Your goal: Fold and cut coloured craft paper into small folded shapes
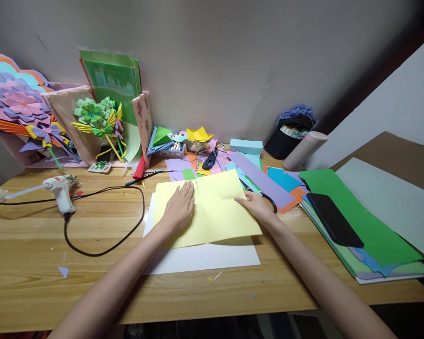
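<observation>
A pale yellow sheet of paper (212,216) with creases and a short slit at its far edge lies over a white sheet (201,260). My left hand (180,205) rests flat on the yellow paper's left half, fingers stretched out and close together. At the right edge, my right hand (256,205) pinches the yellow paper, thumb on top and fingers beneath; that side is lifted a little. Just beyond my right hand, scissors with a black handle (270,202) show partly, the rest hidden by the hand and paper.
A glue gun (61,190) with a looping black cord lies left. Paper scraps, a purple strip (261,179) and a utility knife (210,159) fill the back. A black phone (335,220) sits on green paper (360,212) at right. Paper flowers (95,113) stand back left.
</observation>
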Tool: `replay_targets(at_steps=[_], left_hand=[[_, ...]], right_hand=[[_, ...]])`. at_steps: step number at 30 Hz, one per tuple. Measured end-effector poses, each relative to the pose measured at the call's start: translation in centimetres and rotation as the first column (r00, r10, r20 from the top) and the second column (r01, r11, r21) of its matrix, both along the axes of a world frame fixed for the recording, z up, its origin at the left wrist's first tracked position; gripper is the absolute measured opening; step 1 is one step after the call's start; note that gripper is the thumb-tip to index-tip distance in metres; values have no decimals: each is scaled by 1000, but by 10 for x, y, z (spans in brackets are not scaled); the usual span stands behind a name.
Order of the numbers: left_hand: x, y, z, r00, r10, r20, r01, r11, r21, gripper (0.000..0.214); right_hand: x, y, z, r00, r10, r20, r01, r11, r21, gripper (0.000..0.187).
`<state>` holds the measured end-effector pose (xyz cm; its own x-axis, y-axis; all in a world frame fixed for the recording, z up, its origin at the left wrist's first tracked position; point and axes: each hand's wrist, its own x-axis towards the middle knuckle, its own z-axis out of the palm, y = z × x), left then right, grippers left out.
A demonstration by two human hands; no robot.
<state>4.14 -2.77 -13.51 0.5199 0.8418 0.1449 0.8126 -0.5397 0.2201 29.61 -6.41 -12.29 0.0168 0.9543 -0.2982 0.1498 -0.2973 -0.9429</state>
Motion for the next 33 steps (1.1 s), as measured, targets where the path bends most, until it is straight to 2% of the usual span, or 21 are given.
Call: replay_targets(at_steps=[4,8,14,18,23,28,33], left_hand=[[-3,1,5,999,-44,1,44,999,-27,53],[-2,2,-8,999,-44,-6,44,998,-53,54],[-1,2,-21,999,-32,-3,32,999,-25,53],[-2,2,-19,999,-32,-7,32,999,-26,53],[-2,1,-17,999,-34,-15,34,999,-22,54],[-1,1,-17,999,-34,-25,33,999,-32,54],[-1,-2,-11,999,-27,-22,27,1000,-12,54]], right_hand=[[-4,21,-3,998,-10,69,6,998,58,27],[-8,28,-1,986,-6,168,2,1000,23,26],[-7,19,-3,985,13,174,-10,1000,-14,19],[-5,13,-3,979,-45,199,49,999,-14,21],[-2,1,-3,996,50,80,-50,999,-5,28],[1,-12,-10,997,3,83,-4,1000,9,34],[-1,-23,-10,999,26,33,-27,1000,8,36]])
